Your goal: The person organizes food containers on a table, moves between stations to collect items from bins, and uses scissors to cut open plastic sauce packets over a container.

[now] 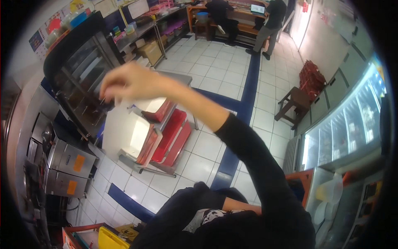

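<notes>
My right hand (132,84) reaches far out to the left over a metal trolley, its fingers curled and blurred by motion. Just below the fingers hangs a blurred whitish sheet (117,129), seemingly pinched in them; I cannot make out whether it is paper or plastic. Behind the sheet, a cream-lined box with red sides (139,139) stands on the trolley, and a second such box (156,108) sits farther back. On the level below is a red tray (171,143). Bare skin of a forearm shows across my lap, but my left hand is hidden.
A dark glass-fronted cabinet (83,74) stands behind the trolley, with steel appliances (68,168) at left. To the right are a brown stool (295,103) and a lit display fridge (346,124). A yellow lid (111,239) lies at lower left. Two people are near the far counter.
</notes>
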`<state>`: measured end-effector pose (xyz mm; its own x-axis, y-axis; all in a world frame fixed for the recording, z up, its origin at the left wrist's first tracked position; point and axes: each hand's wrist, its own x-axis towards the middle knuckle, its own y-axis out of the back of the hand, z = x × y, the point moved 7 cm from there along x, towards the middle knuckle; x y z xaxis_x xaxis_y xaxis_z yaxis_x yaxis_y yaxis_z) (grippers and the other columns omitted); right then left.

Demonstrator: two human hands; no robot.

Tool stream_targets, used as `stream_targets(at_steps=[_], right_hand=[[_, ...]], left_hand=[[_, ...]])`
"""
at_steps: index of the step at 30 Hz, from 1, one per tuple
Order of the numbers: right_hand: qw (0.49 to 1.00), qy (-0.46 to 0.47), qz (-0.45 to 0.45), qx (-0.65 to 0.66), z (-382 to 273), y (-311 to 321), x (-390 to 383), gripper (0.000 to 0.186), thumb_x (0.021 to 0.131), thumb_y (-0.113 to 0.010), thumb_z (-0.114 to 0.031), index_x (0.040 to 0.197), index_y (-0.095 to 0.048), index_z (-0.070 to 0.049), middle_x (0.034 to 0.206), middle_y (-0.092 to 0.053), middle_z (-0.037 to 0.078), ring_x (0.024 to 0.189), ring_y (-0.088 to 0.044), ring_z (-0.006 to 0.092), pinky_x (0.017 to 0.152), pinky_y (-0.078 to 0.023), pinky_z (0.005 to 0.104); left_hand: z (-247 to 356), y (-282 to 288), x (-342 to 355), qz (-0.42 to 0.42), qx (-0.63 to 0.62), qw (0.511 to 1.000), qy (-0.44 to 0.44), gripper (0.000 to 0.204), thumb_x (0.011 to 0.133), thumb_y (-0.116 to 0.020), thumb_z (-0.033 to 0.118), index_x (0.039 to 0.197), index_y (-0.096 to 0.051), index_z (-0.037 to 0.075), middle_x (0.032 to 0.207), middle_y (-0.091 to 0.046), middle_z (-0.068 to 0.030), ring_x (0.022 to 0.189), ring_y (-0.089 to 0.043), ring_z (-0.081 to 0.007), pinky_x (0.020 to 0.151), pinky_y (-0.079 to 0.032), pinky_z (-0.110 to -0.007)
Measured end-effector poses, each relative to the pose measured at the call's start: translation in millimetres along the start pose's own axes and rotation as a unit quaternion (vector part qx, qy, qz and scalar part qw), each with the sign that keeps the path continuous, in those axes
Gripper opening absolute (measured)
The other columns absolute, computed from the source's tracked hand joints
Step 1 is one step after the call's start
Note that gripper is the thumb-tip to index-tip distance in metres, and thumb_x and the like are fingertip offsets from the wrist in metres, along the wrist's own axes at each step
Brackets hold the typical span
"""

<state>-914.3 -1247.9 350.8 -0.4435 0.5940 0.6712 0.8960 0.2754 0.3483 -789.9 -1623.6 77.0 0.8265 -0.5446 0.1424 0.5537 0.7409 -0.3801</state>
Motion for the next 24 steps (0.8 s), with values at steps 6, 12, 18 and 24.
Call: stream_targets(at_steps=[6, 12, 18, 24], right_hand=[[0.975, -0.183, 0.105, 0.062, 170.4, 182.7, -78.0, 0.016, 0.089, -0.053, -0.012, 0.097, -0.06, 0.0, 0.077, -0.063, 0.006, 0.059, -0.057, 0.0101, 0.054, -0.046, 0.0219], [0.882, -0.408, 0.237, 0.007, 395.8, 390.4, -184.7, 0.02, 0.085, -0.059, -0.021, 0.098, -0.061, -0.005, 0.083, -0.063, 0.005, 0.064, -0.06, 0.0132, 0.056, -0.047, 0.0236], [0.707, -0.521, 0.474, 0.063, 515.5, 578.3, -292.8, 0.023, 0.082, -0.055, -0.016, 0.103, -0.059, -0.007, 0.094, -0.064, 0.007, 0.08, -0.062, 0.0209, 0.067, -0.05, 0.0335], [0.699, -0.537, 0.473, 0.019, 603.9, 750.2, -274.6, 0.024, 0.084, -0.048, -0.013, 0.105, -0.058, -0.006, 0.1, -0.061, 0.01, 0.086, -0.06, 0.0238, 0.071, -0.049, 0.0347]], left_hand=[[39.0, 141.9, 51.1, -0.004, 0.002, 1.0, -0.013, 0.047, 0.086, -0.06, 0.031, 0.118, -0.049, -0.001, 0.111, -0.057, -0.0086, 0.095, -0.057, -0.0143, 0.086, -0.044, -0.027], [102.4, 305.3, 101.5, -0.042, 0.027, 0.999, -0.016, 0.046, 0.086, -0.059, 0.031, 0.118, -0.049, -0.001, 0.111, -0.056, -0.0087, 0.096, -0.057, -0.0145, 0.086, -0.044, -0.027], [173.5, 454.9, 136.2, -0.055, 0.019, 0.998, -0.025, 0.045, 0.087, -0.058, 0.03, 0.118, -0.048, -0.001, 0.111, -0.056, -0.0088, 0.097, -0.056, -0.0146, 0.087, -0.043, -0.027], [231.9, 602.4, 175.8, -0.057, 0.027, 0.997, -0.034, 0.045, 0.087, -0.058, 0.03, 0.118, -0.048, -0.001, 0.112, -0.056, -0.009, 0.097, -0.056, -0.0148, 0.087, -0.043, -0.027]])
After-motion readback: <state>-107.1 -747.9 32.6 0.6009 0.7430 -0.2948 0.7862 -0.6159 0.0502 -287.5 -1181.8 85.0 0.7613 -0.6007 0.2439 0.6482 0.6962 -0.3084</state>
